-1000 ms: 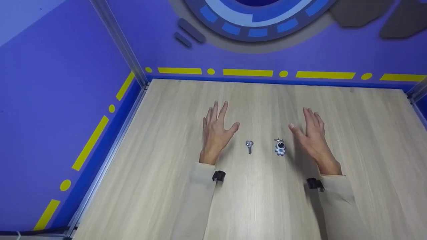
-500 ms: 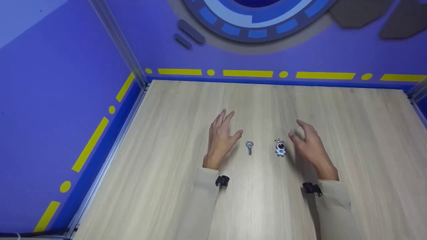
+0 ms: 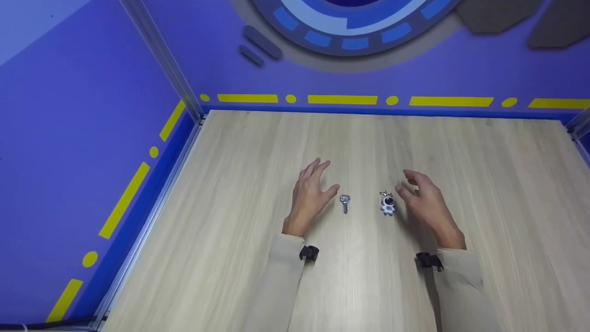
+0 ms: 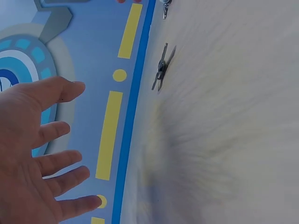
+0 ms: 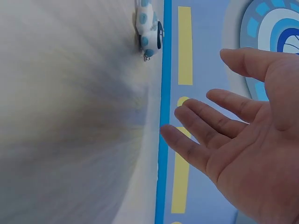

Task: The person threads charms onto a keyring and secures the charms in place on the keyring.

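A small silver key lies on the wooden table, just right of my left hand, which is empty with its fingers spread. Farther right lies a white astronaut keychain with a metal clasp at its top. My right hand is beside it on the right, empty, fingers slightly bent and not touching it. In the left wrist view the key shows beyond my left hand. The right wrist view shows the astronaut in light blue and white, apart from my right hand.
The wooden table meets a blue back wall with yellow markings. A blue side panel and a metal post stand at the left. Each wrist wears a black strap.
Both hands have drawn nearer the body and closer to the key and the astronaut, the left moving right and the right slightly left. Their fingers are more bent; the two items have stayed put.
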A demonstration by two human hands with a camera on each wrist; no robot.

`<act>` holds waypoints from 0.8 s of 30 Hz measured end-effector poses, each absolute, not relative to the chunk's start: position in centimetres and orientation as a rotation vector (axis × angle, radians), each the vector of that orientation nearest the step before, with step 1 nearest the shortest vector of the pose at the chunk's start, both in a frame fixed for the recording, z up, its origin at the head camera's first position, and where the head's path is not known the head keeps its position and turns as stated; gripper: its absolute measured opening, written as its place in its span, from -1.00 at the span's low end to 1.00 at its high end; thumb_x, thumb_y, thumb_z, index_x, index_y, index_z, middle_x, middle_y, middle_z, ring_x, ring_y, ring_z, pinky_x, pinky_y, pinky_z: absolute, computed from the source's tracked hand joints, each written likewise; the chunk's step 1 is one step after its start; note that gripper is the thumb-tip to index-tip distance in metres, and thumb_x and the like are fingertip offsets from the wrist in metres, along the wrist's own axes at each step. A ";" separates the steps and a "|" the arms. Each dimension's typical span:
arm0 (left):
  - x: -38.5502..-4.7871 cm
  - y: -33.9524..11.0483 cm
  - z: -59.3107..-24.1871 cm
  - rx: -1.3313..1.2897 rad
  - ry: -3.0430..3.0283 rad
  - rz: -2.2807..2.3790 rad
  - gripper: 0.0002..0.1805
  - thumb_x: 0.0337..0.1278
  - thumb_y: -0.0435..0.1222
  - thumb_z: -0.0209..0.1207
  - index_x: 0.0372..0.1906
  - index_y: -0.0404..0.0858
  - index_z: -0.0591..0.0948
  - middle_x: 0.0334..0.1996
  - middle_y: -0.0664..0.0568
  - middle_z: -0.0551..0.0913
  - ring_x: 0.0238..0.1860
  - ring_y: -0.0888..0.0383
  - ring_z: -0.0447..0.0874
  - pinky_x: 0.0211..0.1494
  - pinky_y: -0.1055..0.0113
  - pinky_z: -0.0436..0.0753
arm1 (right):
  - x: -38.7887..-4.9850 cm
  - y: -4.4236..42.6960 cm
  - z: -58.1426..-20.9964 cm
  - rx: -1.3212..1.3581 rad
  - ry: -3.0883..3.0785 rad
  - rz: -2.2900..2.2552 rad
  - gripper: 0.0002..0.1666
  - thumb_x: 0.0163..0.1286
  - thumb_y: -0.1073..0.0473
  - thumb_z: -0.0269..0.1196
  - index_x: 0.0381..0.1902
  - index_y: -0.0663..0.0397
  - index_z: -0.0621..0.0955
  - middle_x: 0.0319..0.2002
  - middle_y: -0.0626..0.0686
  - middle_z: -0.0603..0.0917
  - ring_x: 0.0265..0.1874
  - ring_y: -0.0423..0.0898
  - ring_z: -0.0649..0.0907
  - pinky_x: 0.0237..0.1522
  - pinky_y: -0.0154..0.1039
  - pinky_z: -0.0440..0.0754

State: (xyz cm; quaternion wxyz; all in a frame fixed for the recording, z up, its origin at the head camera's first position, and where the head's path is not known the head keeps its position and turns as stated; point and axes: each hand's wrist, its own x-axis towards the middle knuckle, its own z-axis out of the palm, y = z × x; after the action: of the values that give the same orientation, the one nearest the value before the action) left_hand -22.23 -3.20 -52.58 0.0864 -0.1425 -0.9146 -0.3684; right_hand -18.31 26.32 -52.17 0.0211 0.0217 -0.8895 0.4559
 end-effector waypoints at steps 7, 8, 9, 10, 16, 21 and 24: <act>-21.9 -2.7 -52.9 -0.432 -2.741 -1.087 -0.38 0.32 -0.19 0.44 0.44 -0.17 0.56 0.32 -0.05 0.59 0.22 0.01 0.65 0.16 0.20 0.66 | -18.4 25.7 -52.7 0.037 -2.766 1.320 -0.52 0.61 0.16 0.27 0.29 0.42 0.53 0.03 0.35 0.65 0.02 0.26 0.65 0.03 0.12 0.62; -21.8 -2.5 -53.0 -0.435 -2.737 -1.088 -0.39 0.32 -0.20 0.45 0.42 -0.16 0.57 0.27 -0.03 0.62 0.14 0.04 0.69 0.09 0.24 0.68 | -18.4 25.7 -52.8 0.027 -2.775 1.305 -0.55 0.60 0.15 0.28 0.24 0.42 0.56 -0.04 0.32 0.66 -0.06 0.22 0.65 -0.06 0.06 0.62; -21.7 -2.4 -53.0 -0.438 -2.732 -1.088 -0.40 0.31 -0.21 0.45 0.41 -0.15 0.58 0.22 -0.01 0.64 0.06 0.07 0.72 0.01 0.28 0.68 | -18.4 25.6 -52.9 0.020 -2.785 1.292 -0.57 0.60 0.14 0.28 0.19 0.41 0.57 -0.10 0.29 0.66 -0.13 0.18 0.63 -0.14 0.01 0.59; -21.6 -2.4 -53.1 -0.439 -2.727 -1.088 -0.42 0.31 -0.22 0.46 0.39 -0.14 0.59 0.17 0.00 0.65 -0.01 0.09 0.73 -0.06 0.31 0.68 | -18.4 25.6 -53.0 0.010 -2.795 1.288 -0.57 0.59 0.11 0.29 0.16 0.40 0.58 -0.14 0.27 0.66 -0.17 0.15 0.62 -0.19 -0.03 0.56; -21.4 -2.0 -53.4 -0.471 -2.716 -1.049 -0.61 0.27 -0.23 0.48 0.16 -0.14 0.71 -0.07 0.03 0.69 -0.24 0.15 0.70 -0.23 0.36 0.61 | -18.5 25.2 -53.2 -0.039 -2.902 1.320 -0.32 0.53 -0.07 0.36 0.21 0.46 0.49 -0.09 0.29 0.66 -0.20 0.11 0.61 -0.21 -0.08 0.56; -21.3 -1.5 -53.8 -0.486 -2.747 -1.037 -0.73 0.26 -0.17 0.49 -0.01 -0.15 0.76 -0.17 0.08 0.68 -0.28 0.22 0.62 -0.22 0.37 0.59 | -18.7 24.6 -53.3 -0.080 -2.969 1.328 -0.26 0.48 -0.11 0.41 0.19 0.45 0.44 -0.10 0.27 0.66 -0.24 0.07 0.62 -0.23 -0.12 0.54; -21.1 -1.2 -53.9 -0.501 -2.778 -1.025 -0.75 0.26 -0.14 0.50 -0.06 -0.14 0.77 -0.21 0.10 0.68 -0.25 0.22 0.64 -0.21 0.37 0.59 | -18.8 24.1 -53.5 -0.112 -2.970 1.307 -0.27 0.50 -0.13 0.38 0.16 0.46 0.46 -0.14 0.26 0.63 -0.29 0.06 0.60 -0.27 -0.12 0.53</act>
State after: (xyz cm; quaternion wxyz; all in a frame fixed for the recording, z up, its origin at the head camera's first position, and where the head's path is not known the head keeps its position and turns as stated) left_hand -21.07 -1.22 -53.91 0.0690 -0.1665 -0.9229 -0.3403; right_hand -18.77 24.10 -53.46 -0.0526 -0.0344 -0.9135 0.4019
